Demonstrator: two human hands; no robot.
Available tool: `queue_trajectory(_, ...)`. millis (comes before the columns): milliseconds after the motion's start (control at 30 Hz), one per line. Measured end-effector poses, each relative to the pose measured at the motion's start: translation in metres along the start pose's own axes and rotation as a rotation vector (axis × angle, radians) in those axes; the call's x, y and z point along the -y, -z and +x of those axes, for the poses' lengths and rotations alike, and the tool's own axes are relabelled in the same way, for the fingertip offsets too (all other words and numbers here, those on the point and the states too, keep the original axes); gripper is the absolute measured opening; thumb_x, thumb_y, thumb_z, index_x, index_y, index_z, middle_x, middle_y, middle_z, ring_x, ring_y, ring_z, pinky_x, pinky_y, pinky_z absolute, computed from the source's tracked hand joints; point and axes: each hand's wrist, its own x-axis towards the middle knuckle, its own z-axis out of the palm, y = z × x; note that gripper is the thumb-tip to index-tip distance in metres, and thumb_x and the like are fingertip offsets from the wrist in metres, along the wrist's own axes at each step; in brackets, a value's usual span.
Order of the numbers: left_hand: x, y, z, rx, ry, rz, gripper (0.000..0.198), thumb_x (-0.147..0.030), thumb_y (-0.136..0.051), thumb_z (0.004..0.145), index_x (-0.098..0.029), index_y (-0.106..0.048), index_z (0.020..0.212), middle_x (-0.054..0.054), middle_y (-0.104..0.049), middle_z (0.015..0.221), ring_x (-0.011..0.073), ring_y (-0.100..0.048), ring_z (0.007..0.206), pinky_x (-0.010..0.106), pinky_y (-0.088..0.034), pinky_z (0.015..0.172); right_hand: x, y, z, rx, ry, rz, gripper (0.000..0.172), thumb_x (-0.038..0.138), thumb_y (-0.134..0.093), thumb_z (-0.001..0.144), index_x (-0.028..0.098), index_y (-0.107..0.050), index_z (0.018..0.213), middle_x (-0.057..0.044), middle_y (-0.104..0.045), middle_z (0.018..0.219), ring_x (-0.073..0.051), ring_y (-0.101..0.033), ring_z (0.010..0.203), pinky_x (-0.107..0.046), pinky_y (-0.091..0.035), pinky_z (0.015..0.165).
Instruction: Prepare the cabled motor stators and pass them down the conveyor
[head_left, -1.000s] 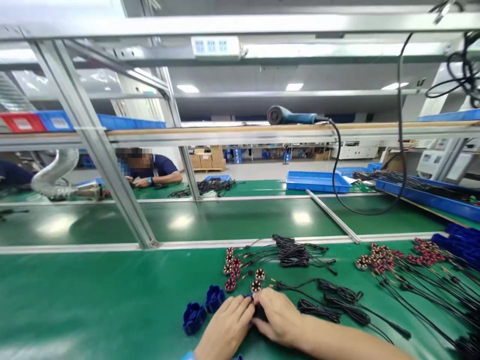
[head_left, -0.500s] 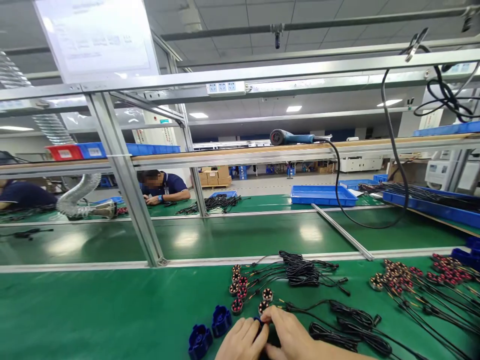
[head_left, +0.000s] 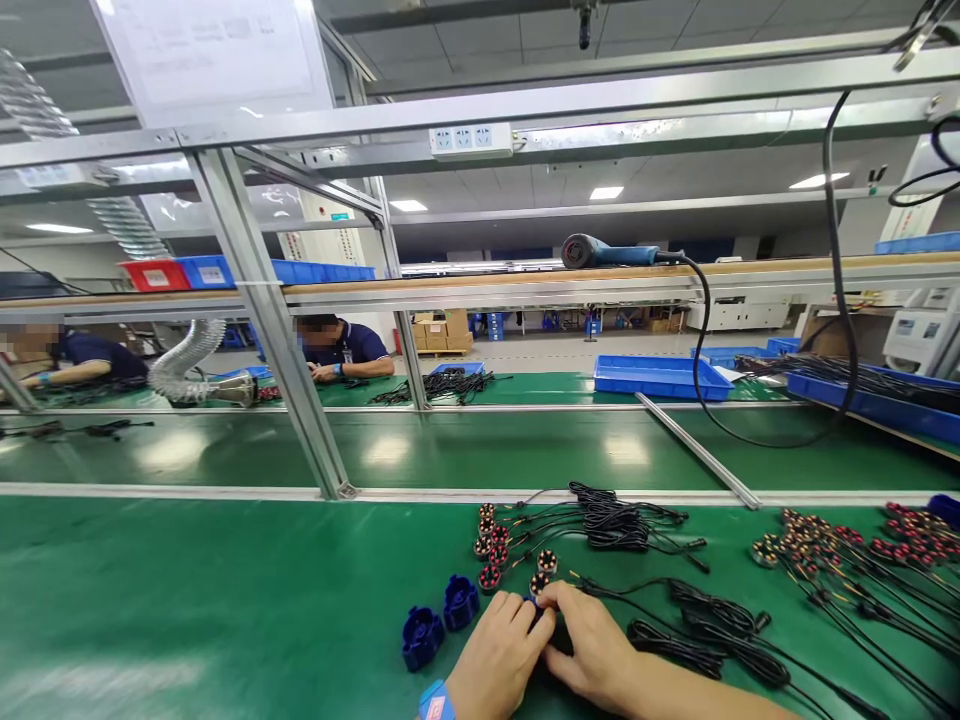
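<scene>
At the bottom centre, my left hand (head_left: 501, 652) and my right hand (head_left: 592, 642) meet with fingers bent inward. Both are closed around a blue plastic housing (head_left: 530, 603), of which only a sliver shows between the fingers. Just beyond the right fingertips is a small round motor stator (head_left: 540, 582) with copper windings; whether they touch it I cannot tell. Another stator (head_left: 547, 561) lies behind it. Two more blue housings, one nearer (head_left: 422, 638) and one farther (head_left: 460, 602), lie left of my hands.
Several stators (head_left: 490, 577) with coiled black cables (head_left: 611, 520) lie ahead. More cables (head_left: 720, 630) and a stator pile (head_left: 814, 545) are at right. A metal upright (head_left: 277, 340) stands at left. A blue power tool (head_left: 611, 252) rests on the shelf. Two people sit opposite.
The camera view has tilted down and turned slightly left, so more of my left wrist, with a blue band, shows. My hands keep nearly the same closed pose.
</scene>
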Motion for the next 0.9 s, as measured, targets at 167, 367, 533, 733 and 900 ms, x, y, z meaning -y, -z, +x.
queue_trajectory(167,0.000,0.003,-0.003,-0.016,-0.048,-0.010,0.033,-0.010,-0.057,0.082,-0.018,-0.054,0.114,0.005,-0.063,0.094,0.0221,-0.056,0.082,0.037,-0.045,0.078,0.000,0.001,-0.002,0.037,-0.009,-0.021,0.041,0.017,-0.055,0.071,0.019,-0.049,0.111,-0.011,-0.068,0.105,-0.025,-0.067,0.097,-0.038,-0.057,0.086)
queue_trajectory(367,0.002,-0.001,-0.010,-0.253,-0.118,0.001,0.028,-0.009,-0.045,0.090,-0.015,-0.055,0.115,0.007,-0.066,0.096,0.0224,-0.060,0.088,0.036,-0.045,0.079,0.001,0.002,-0.005,0.046,0.038,-0.028,0.042,0.019,-0.055,0.073,0.018,-0.049,0.114,-0.012,-0.068,0.108,-0.025,-0.067,0.101,-0.038,-0.056,0.089)
queue_trajectory(533,0.000,0.003,-0.008,-0.202,-0.063,-0.031,0.037,-0.004,-0.043,0.083,-0.014,-0.055,0.117,0.007,-0.066,0.094,0.0209,-0.061,0.080,0.035,-0.048,0.075,0.001,0.000,-0.006,0.024,0.041,-0.053,0.038,0.021,-0.058,0.076,0.018,-0.050,0.114,-0.012,-0.068,0.106,-0.024,-0.067,0.097,-0.037,-0.057,0.085)
queue_trajectory(733,0.005,0.012,-0.004,-0.226,-0.110,-0.122,0.030,-0.009,-0.046,0.087,-0.012,-0.057,0.114,0.008,-0.067,0.095,0.0206,-0.063,0.084,0.034,-0.050,0.078,-0.001,0.001,-0.002,0.015,0.057,-0.058,0.036,0.027,-0.061,0.080,0.018,-0.051,0.114,-0.011,-0.069,0.103,-0.024,-0.067,0.095,-0.037,-0.058,0.084)
queue_trajectory(900,0.038,0.028,-0.017,-0.540,0.036,-0.075,0.015,-0.030,-0.056,0.098,-0.019,-0.061,0.107,0.009,-0.069,0.106,0.0235,-0.063,0.100,0.037,-0.045,0.089,0.010,0.016,-0.002,0.074,0.034,0.030,0.042,0.028,-0.065,0.083,0.018,-0.051,0.121,-0.012,-0.069,0.111,-0.023,-0.067,0.101,-0.037,-0.056,0.090)
